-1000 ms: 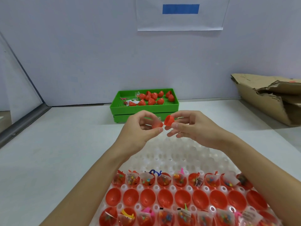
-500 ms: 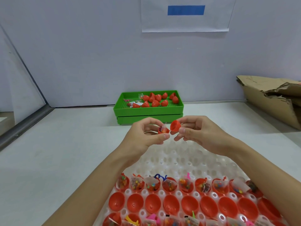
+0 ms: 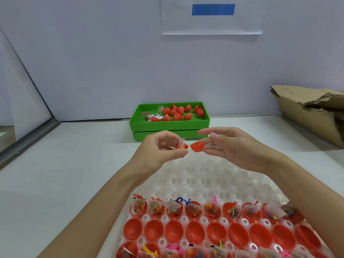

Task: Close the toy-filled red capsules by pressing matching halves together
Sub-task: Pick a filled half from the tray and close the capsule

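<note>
Both hands are up over the white dimpled tray point(image 3: 195, 175), about midway between it and the green crate point(image 3: 170, 125) at the back of the table point(image 3: 65, 174).

The left hand point(image 3: 158, 151) has its fingers curled in, pinching a filled red capsule half point(image 3: 181, 146) between thumb and fingertips. A little clear packet of toys pokes out of the top of it.

The right hand point(image 3: 232, 146) is a lot looser, fingers mostly straight and pointing left, with the empty red half point(image 3: 197, 147) pinched between the thumb and the fingers. Its open side faces up.

The two halves sit just beside each other, rims nearly meeting. There's a thin red bit between them that might be a hinge strap, but I honestly can't tell. Not pressed together yet.

Lower down, the tray holds a row of filled halves point(image 3: 193, 211) with packets in them, then a row of empty halves point(image 3: 195, 231), then more filled ones at the bottom edge. The green crate has a pile of closed red capsules point(image 3: 178, 112) in it. Torn cardboard point(image 3: 312, 116) sits off to the right, and a sheet of paper point(image 3: 212, 17) with a blue bar is on the wall.
</note>
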The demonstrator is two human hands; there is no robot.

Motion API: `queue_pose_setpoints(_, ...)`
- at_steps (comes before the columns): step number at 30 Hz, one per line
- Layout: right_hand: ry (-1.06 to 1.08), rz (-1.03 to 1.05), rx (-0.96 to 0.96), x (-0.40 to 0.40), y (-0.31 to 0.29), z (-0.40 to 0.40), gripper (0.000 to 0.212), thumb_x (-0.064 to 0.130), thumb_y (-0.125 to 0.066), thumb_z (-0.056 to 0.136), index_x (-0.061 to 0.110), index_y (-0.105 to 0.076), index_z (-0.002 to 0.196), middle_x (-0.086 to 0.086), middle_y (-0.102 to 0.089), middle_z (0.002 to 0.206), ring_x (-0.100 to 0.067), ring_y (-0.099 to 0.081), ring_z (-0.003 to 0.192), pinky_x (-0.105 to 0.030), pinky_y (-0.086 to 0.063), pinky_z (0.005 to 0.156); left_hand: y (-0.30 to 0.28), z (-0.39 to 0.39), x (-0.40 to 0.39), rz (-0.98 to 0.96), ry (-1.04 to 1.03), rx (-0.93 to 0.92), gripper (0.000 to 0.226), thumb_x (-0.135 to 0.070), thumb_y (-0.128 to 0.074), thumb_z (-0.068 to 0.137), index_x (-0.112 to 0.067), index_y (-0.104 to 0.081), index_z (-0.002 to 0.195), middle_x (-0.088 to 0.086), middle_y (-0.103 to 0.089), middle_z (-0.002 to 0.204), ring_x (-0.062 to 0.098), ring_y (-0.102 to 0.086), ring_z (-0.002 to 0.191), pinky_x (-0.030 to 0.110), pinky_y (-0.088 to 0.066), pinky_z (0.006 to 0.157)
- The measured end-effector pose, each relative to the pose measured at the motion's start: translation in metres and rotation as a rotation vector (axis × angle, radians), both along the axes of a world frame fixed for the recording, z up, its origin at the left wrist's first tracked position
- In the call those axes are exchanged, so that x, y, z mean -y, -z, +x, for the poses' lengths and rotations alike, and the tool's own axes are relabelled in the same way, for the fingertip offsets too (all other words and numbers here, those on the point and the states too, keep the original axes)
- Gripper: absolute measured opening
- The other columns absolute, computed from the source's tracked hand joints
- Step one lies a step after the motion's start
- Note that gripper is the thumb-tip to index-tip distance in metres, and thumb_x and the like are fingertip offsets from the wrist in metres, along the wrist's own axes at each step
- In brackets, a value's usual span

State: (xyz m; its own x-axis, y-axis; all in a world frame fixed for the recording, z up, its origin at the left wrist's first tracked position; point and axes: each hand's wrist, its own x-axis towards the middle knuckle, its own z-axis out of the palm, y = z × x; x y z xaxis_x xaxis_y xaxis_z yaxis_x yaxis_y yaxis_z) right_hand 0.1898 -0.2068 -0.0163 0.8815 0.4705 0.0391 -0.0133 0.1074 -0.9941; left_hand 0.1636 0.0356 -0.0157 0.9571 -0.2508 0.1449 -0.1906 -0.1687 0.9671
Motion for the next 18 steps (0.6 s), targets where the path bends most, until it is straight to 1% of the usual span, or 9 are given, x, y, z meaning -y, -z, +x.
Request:
queue_pose_setpoints(3,-0.013,-0.047,0.011,0.008,-0.005,0.002,0.048,0.032,-0.063,0.088,0.01,-0.059,0.13,-0.016,-0.072,0.116,-0.029,-0.068,0.114,-0.027,-0.055,0.094,0.003,0.002,-0.002,-0.016,0.019,-0.029,0.036,-0.029,-0.085,0.065,-0.016,-0.071,0.095,0.002,-0.077,0.091,0.015,-0.073,0.083,0.015,-0.052,0.071)
queue_pose_setpoints(6,-0.03,-0.097,0.034,0.024,-0.012,0.003,0.055,0.043,-0.068,0.085,0.015,-0.06,0.132,-0.016,-0.071,0.12,-0.03,-0.068,0.113,-0.03,-0.054,0.097,0.004,0.003,-0.003,-0.007,0.043,-0.053,0.037,-0.029,-0.086,0.065,-0.014,-0.073,0.096,0.004,-0.077,0.092,0.016,-0.074,0.087,0.015,-0.053,0.074)
queue_pose_setpoints(8,0.06,-0.164,0.083,0.034,-0.012,0.004,0.05,0.046,-0.069,0.086,0.019,-0.065,0.127,-0.013,-0.072,0.117,-0.029,-0.069,0.109,-0.035,-0.055,0.096,0.004,0.003,-0.004,0.01,0.052,-0.055,0.038,-0.028,-0.086,0.066,-0.013,-0.072,0.098,0.004,-0.077,0.094,0.016,-0.073,0.088,0.016,-0.053,0.075)
queue_pose_setpoints(10,0.207,-0.282,0.182,0.038,-0.006,0.006,0.037,0.042,-0.064,0.089,0.02,-0.07,0.119,-0.009,-0.075,0.108,-0.026,-0.072,0.101,-0.042,-0.055,0.096,0.002,0.003,-0.005,0.017,0.055,-0.065,0.039,-0.026,-0.085,0.066,-0.011,-0.071,0.099,0.004,-0.077,0.094,0.015,-0.073,0.088,0.015,-0.053,0.074)
queue_pose_setpoints(11,0.272,-0.329,0.231,0.037,-0.002,0.006,0.029,0.037,-0.062,0.093,0.02,-0.071,0.115,-0.007,-0.076,0.104,-0.024,-0.073,0.097,-0.043,-0.056,0.096,0.001,0.003,-0.006,0.019,0.056,-0.069,0.038,-0.025,-0.085,0.067,-0.01,-0.071,0.099,0.004,-0.077,0.094,0.014,-0.073,0.087,0.015,-0.053,0.073)
queue_pose_setpoints(13,0.346,-0.356,0.285,0.03,0.003,0.007,0.018,0.025,-0.059,0.099,0.02,-0.073,0.109,-0.004,-0.077,0.096,-0.021,-0.074,0.09,-0.041,-0.057,0.093,-0.001,0.003,-0.008,0.029,0.065,-0.079,0.038,-0.024,-0.084,0.068,-0.009,-0.071,0.1,0.005,-0.077,0.094,0.015,-0.073,0.086,0.014,-0.052,0.072)
queue_pose_setpoints(16,0.363,-0.367,0.306,0.016,0.005,0.004,0.017,0.019,-0.057,0.1,0.019,-0.074,0.105,-0.001,-0.078,0.093,-0.018,-0.074,0.086,-0.035,-0.055,0.083,-0.006,0.003,-0.015,0.052,0.094,-0.098,0.038,-0.025,-0.084,0.069,-0.008,-0.071,0.1,0.008,-0.076,0.093,0.017,-0.073,0.085,0.015,-0.053,0.072)
queue_pose_setpoints(18,0.365,-0.38,0.315,0.008,0.006,0.002,0.017,0.017,-0.058,0.1,0.019,-0.074,0.104,0.0,-0.078,0.091,-0.015,-0.074,0.084,-0.03,-0.051,0.079,-0.008,0.003,-0.019,0.07,0.111,-0.09,0.036,-0.028,-0.084,0.069,-0.011,-0.073,0.098,0.008,-0.076,0.092,0.02,-0.073,0.085,0.019,-0.055,0.074)
